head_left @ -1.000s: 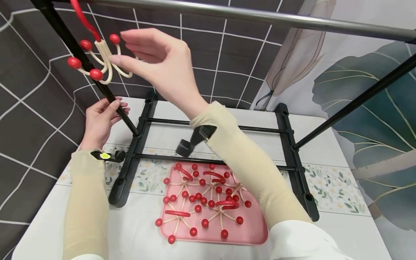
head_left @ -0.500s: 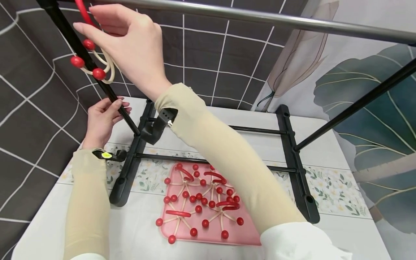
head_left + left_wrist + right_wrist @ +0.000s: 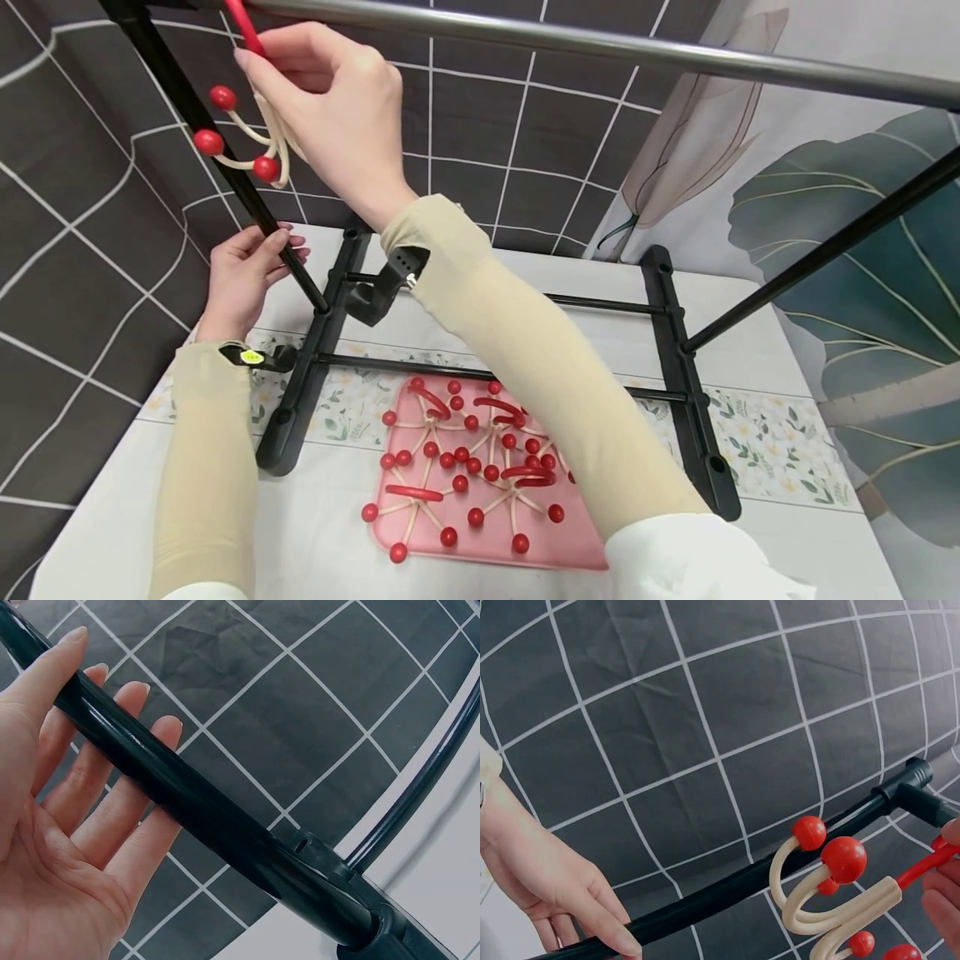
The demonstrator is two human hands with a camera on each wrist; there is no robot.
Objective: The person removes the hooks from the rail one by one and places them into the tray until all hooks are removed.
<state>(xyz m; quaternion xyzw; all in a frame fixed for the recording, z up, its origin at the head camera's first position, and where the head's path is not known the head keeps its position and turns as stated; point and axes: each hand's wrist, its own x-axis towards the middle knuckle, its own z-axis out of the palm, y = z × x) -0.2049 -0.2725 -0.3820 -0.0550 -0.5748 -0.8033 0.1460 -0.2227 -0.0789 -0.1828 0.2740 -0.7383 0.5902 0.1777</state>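
My right hand [image 3: 337, 108] pinches the red hook stem of a multi-hook hanger [image 3: 279, 146] up near the rail at the left. Cream curved arms with red ball tips spread below that stem; in the right wrist view the hanger [image 3: 847, 911] tilts, with fingertips on its red stem at the right edge. My left hand [image 3: 243, 275] holds the rack's black post [image 3: 292, 262] low down. In the left wrist view, the left thumb lies over the post [image 3: 187, 795] and the fingers pass behind it. The top of the red hook is cut off in the head view.
A pink tray [image 3: 555, 546] bears several similar hangers [image 3: 510, 483]. The rack's metal rail [image 3: 525, 35] crosses above, and its black base [image 3: 300, 392] stands on the white table [image 3: 315, 533]. Dark checked cloth [image 3: 480, 117] hangs behind, with a leaf-patterned curtain [image 3: 855, 217] at right.
My right hand has gone from beside the hanger's cream part up to its red stem, then slightly right, and the hanger has shifted right with it. The left hand stays on the post.
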